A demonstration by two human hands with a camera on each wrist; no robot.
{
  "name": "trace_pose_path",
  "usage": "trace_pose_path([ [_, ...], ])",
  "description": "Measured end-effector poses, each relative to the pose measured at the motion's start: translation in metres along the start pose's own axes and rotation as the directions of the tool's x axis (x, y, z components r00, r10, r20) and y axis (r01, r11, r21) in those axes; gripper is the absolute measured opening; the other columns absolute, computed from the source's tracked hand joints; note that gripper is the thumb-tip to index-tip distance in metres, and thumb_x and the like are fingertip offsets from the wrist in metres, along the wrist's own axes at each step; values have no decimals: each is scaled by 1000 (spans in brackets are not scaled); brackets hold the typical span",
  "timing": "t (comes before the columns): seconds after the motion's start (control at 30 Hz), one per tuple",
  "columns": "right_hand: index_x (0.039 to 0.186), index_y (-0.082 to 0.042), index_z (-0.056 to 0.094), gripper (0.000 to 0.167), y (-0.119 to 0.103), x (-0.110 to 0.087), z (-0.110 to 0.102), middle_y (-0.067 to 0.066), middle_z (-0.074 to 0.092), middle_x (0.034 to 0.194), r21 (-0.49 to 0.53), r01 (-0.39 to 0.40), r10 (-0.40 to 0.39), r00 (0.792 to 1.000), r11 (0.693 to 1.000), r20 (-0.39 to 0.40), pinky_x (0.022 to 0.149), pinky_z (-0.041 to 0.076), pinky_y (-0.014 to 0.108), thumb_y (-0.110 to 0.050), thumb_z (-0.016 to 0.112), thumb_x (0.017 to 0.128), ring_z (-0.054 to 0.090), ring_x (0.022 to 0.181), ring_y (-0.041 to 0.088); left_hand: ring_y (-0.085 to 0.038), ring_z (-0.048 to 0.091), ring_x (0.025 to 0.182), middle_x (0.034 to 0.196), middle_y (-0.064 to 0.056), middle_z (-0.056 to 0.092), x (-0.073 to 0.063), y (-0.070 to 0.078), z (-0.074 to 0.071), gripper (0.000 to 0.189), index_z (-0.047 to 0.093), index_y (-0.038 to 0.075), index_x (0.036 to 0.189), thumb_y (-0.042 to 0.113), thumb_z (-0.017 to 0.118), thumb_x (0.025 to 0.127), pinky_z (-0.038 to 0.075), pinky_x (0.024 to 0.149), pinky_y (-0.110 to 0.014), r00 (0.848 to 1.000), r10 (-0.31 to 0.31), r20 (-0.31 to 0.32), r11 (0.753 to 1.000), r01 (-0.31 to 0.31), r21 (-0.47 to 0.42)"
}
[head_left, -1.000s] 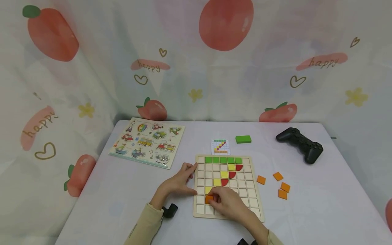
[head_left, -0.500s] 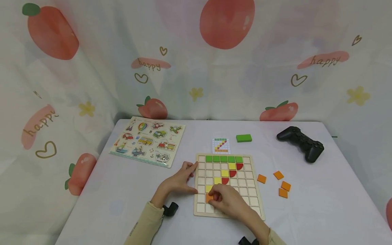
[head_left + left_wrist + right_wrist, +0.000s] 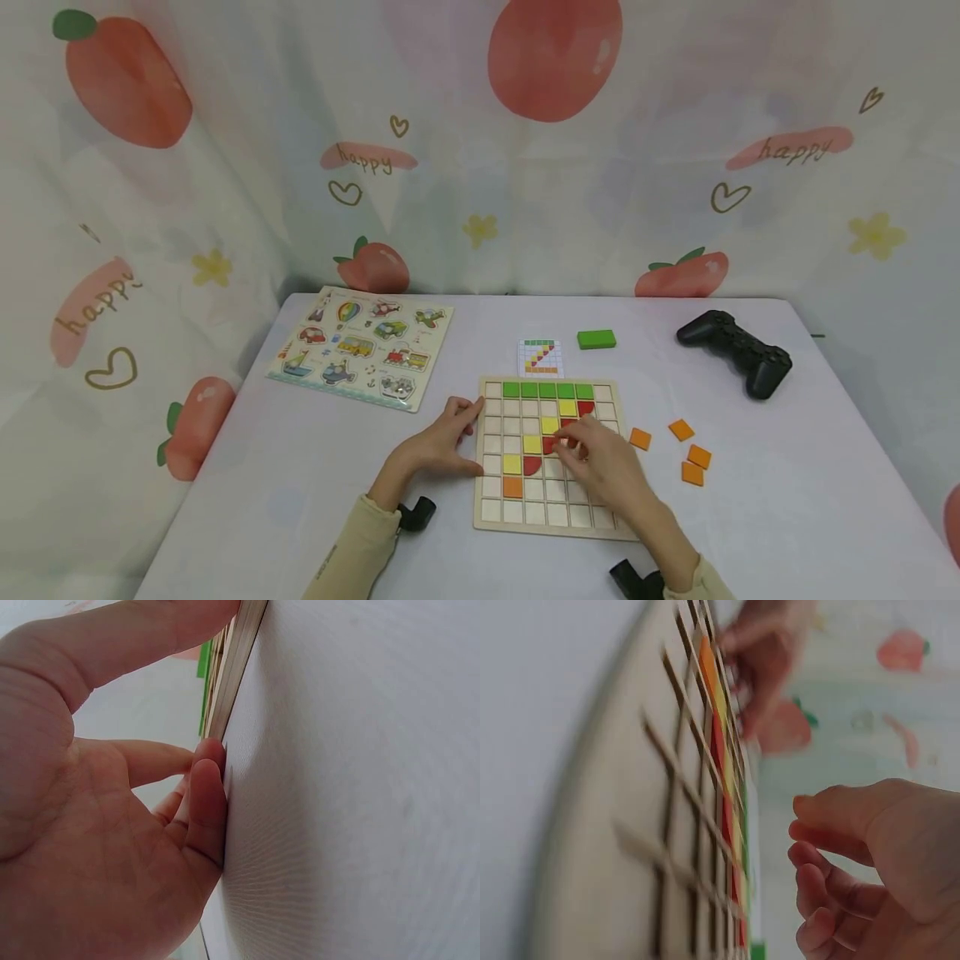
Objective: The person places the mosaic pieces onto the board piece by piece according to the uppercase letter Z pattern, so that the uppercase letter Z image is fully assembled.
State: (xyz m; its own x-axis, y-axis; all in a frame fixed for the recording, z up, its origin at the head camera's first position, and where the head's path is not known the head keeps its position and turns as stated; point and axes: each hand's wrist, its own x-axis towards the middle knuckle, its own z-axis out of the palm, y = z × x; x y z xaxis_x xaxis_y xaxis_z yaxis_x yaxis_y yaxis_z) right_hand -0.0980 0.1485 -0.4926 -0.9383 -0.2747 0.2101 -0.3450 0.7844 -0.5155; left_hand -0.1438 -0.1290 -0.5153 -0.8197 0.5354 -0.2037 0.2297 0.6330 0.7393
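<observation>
A wooden grid board [image 3: 491,510] lies on the table in the head view. Green tiles [image 3: 547,391] fill part of its top row, and yellow squares [image 3: 512,464] with red quarter-round tiles [image 3: 532,465] step down diagonally. One orange tile [image 3: 512,487] sits in a cell below the lowest yellow one. At the board's left edge, my left hand [image 3: 429,450] touches the rim with thumb and fingertips spread. My right hand [image 3: 609,468] hovers over the board's middle, fingers loosely bent, partly covering the red tiles. The right wrist view shows nothing between its fingers [image 3: 829,817].
Several loose orange tiles [image 3: 692,473] lie right of the board. Behind it are a small pattern card [image 3: 540,358] and a green block [image 3: 596,339]. A black game controller [image 3: 735,354] rests at the back right, a picture puzzle board [image 3: 360,346] at the back left.
My right hand has let go of the orange tile, which now lies in its cell, and has moved up and right. The lowest red tile has come into view. My left hand has stayed put.
</observation>
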Motion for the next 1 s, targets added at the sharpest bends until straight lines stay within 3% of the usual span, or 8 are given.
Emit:
trace_pose_path([
  [0.17, 104, 1, 72, 22, 48, 0, -35, 11, 59, 90, -125, -187, 182, 982, 974, -57, 58, 46, 36, -9, 71, 85, 56, 73, 22, -14, 41, 93, 120, -6, 32, 0, 1, 0, 107, 21, 2, 156, 21, 87, 74, 38, 78, -25, 1000, 6, -4, 1000, -6, 7],
  [0.33, 108, 10, 69, 28, 79, -10, -50, 21, 57, 92, -186, -320, 328, 944, 929, 16, 57, 47, 42, -8, 68, 86, 56, 74, 28, -14, 40, 93, 120, -5, 32, -1, 1, 0, 107, 22, 2, 156, 21, 88, 74, 38, 78, -25, 1000, 3, -4, 1000, -3, 12],
  [0.6, 109, 13, 68, 33, 90, -16, -57, 21, 55, 94, -104, -294, 301, 951, 950, 71, 62, 44, 39, -6, 73, 83, 55, 79, 29, -14, 40, 93, 119, -6, 32, -2, 1, 0, 107, 21, 1, 156, 20, 87, 74, 38, 77, -25, 1000, 11, -14, 1000, -11, 1],
  [0.83, 118, 4, 68, 40, 94, -16, -52, 20, 53, 104, -22, -357, 356, 924, 934, 139, 63, 42, 35, -16, 75, 84, 53, 86, 28, -14, 40, 92, 119, -6, 32, -2, 2, 0, 106, 21, 1, 156, 20, 87, 75, 38, 77, -25, 1000, 6, -10, 1000, -6, 5],
  [0.9, 115, 2, 70, 38, 93, -16, -50, 19, 53, 101, -9, -363, 361, 923, 932, 133, 61, 38, 33, -17, 77, 83, 50, 83, 27, -14, 40, 92, 119, -6, 32, -2, 2, 1, 106, 21, 1, 156, 20, 87, 74, 38, 77, -25, 1000, 5, -11, 1000, -5, 3],
  [1.0, 105, 2, 71, 30, 90, -16, -47, 15, 57, 94, -9, -363, 362, 930, 932, 65, 60, 38, 33, -15, 79, 82, 52, 78, 25, -15, 40, 93, 120, -6, 32, -1, 1, 1, 106, 21, 1, 156, 20, 87, 75, 38, 77, -25, 1000, 5, -12, 1000, -5, 0],
])
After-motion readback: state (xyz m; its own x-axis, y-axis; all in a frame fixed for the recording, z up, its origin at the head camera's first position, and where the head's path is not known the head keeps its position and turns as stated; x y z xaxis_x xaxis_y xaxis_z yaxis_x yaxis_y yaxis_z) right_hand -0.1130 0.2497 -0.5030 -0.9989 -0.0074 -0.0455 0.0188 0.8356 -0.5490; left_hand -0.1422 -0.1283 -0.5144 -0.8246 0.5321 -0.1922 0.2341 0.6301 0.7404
